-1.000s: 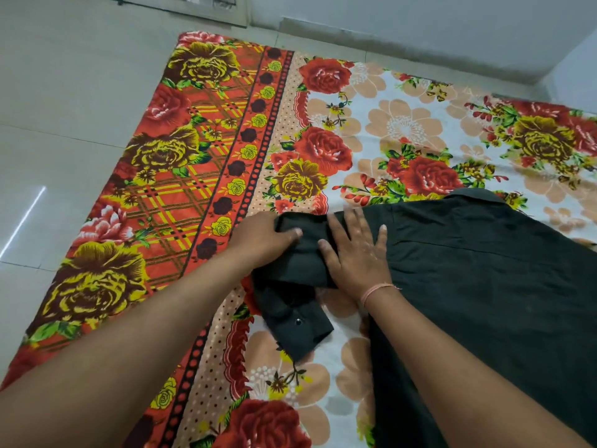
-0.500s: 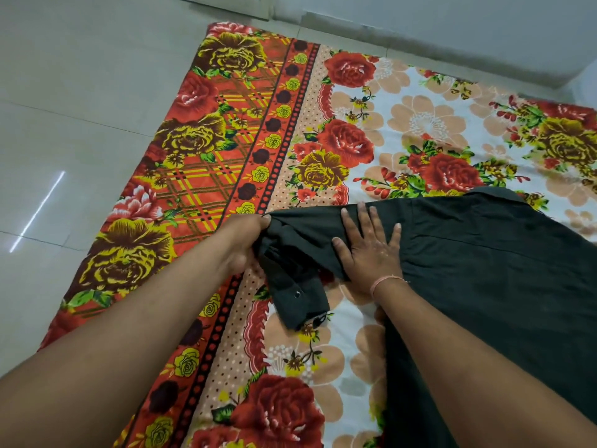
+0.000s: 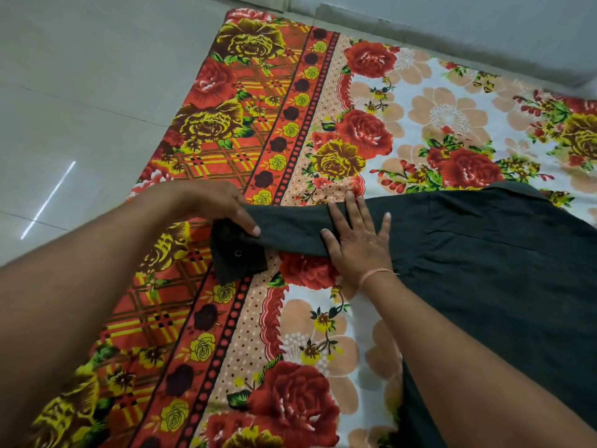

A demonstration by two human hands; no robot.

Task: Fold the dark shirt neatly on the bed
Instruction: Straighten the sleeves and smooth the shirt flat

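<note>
Two hands on the dark shirt (image 3: 491,260), which lies spread on the floral bedsheet (image 3: 226,318).
Left hand (image 3: 216,205) pinches the sleeve (image 3: 290,229) near its cuff (image 3: 239,263); right hand (image 3: 358,247) lies flat, fingers spread, pressing the sleeve by the shoulder.

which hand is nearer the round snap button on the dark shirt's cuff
Left. The left hand rests on the sleeve just above the round snap button; right hand lies flat farther right along the sleeve.

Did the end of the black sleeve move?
Yes. The cuff slid left: it lay on the pale flowered part, and now it reaches over the dotted stripe onto the plaid border, held by the left hand.
</note>
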